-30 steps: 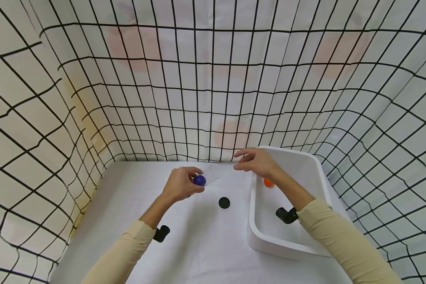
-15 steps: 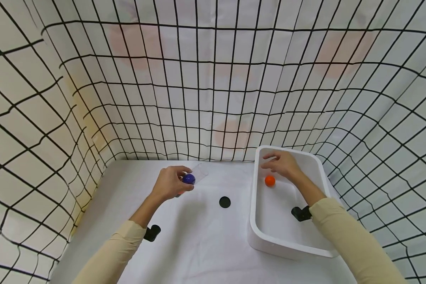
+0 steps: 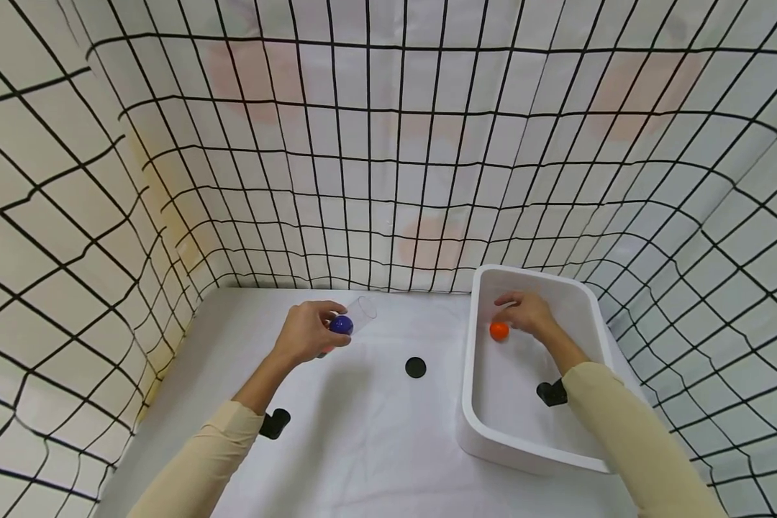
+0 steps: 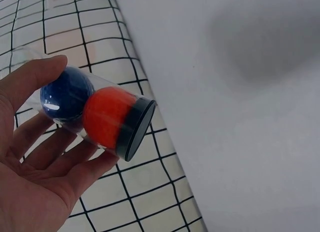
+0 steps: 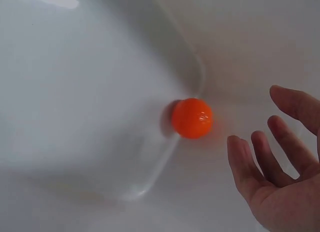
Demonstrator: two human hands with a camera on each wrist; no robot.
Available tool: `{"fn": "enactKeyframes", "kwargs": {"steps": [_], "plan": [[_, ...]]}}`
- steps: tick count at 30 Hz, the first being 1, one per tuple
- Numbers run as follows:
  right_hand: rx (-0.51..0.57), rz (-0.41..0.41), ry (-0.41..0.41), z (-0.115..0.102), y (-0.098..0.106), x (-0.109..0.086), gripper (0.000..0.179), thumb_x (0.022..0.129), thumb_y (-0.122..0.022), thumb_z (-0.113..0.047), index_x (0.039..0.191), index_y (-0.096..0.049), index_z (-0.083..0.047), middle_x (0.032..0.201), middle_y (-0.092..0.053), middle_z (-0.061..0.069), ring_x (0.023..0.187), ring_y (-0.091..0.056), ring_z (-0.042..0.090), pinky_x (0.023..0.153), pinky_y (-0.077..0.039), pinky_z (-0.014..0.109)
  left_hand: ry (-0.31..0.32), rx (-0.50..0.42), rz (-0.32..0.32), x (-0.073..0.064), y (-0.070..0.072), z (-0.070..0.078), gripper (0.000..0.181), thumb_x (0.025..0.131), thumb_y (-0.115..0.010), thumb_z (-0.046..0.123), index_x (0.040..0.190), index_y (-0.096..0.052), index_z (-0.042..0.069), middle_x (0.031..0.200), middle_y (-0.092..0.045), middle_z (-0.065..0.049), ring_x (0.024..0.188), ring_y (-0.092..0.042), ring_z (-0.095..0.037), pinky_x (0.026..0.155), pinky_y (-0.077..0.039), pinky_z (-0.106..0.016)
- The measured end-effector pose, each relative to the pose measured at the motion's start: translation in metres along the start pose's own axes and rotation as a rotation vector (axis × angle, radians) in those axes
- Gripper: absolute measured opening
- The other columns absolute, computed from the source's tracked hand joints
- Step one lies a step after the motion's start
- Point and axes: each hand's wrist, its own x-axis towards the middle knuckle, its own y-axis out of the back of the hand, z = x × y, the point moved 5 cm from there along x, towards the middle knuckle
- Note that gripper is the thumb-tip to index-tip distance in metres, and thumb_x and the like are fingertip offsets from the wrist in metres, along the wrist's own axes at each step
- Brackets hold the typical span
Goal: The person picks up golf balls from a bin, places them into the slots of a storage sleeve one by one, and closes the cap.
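Observation:
My left hand grips a clear plastic tube, tilted, above the left part of the table. Inside the tube a blue ball lies against an orange-red ball, and a black cap closes the end by that ball. The tube's far end shows no cap in the head view. My right hand is inside the white bin, fingers spread and bent around nothing. Just short of its fingertips, an orange ball rests at the bin's inner edge.
The white bin stands on the right of the white table. A loose black round cap lies on the table between the bin and the left hand. Black netting rises at the back and both sides.
The right hand has moved right from over the bin's left rim and down into the bin, close to the orange ball. The left hand has shifted left with the tube.

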Motion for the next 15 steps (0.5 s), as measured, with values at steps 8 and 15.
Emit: {"fn": "enactKeyframes", "kwargs": {"steps": [8, 15], "plan": [[-0.098, 0.076, 0.072, 0.013, -0.008, 0.008, 0.035, 0.089, -0.068, -0.014, 0.118, -0.070, 0.005, 0.114, -0.070, 0.027, 0.097, -0.065, 0.036, 0.071, -0.051, 0.029, 0.007, -0.008, 0.008, -0.001, 0.003, -0.003, 0.048, 0.076, -0.086, 0.017, 0.121, -0.072, 0.006, 0.110, -0.075, -0.019, 0.084, -0.073, -0.024, 0.061, -0.060, -0.030], [-0.169, 0.102, 0.079, 0.024, -0.014, 0.012, 0.039, 0.085, -0.063, -0.011, 0.120, -0.070, 0.005, 0.116, -0.070, 0.027, 0.098, -0.066, 0.038, 0.068, -0.050, 0.029, 0.018, -0.001, 0.013, -0.001, 0.004, -0.007, 0.048, 0.076, -0.086, 0.017, 0.121, -0.072, 0.007, 0.110, -0.075, -0.018, 0.084, -0.073, -0.025, 0.061, -0.061, -0.030]]}}
